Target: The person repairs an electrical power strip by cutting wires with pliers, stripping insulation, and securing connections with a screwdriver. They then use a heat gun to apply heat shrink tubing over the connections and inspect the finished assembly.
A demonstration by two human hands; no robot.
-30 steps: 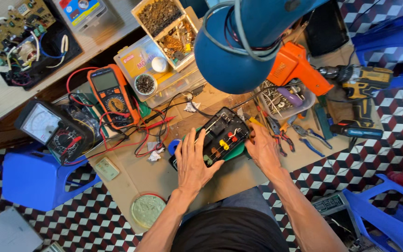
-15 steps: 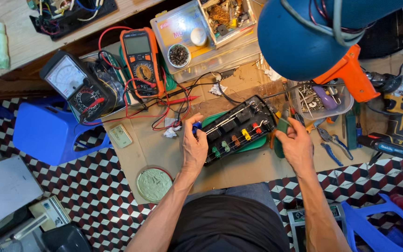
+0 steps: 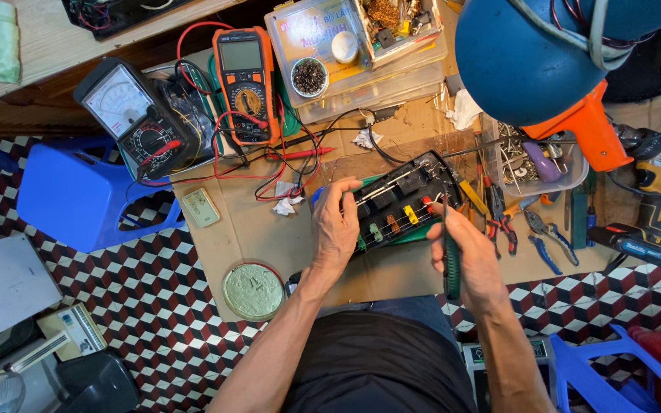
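Circuit board at the middle of a crowded surface

The circuit board (image 3: 403,203) lies on the surface (image 3: 254,233) between the left hand (image 3: 336,229) and the right hand (image 3: 468,256). Behind it to the left stand a digital multimeter (image 3: 245,84) and, further left, an analogue meter (image 3: 135,118); the parts box (image 3: 346,53) lies behind, the pliers (image 3: 533,233) to the right, a round tin (image 3: 252,291) at the front left

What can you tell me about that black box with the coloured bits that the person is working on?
The black box is an opened, oblong electrical unit of dark plastic, lying tilted on brown cardboard with something green under it. Inside show metal strips and small yellow, orange, red and green parts in a row. The left hand grips its left end; the right hand, holding a dark green-handled tool, reaches its right side.
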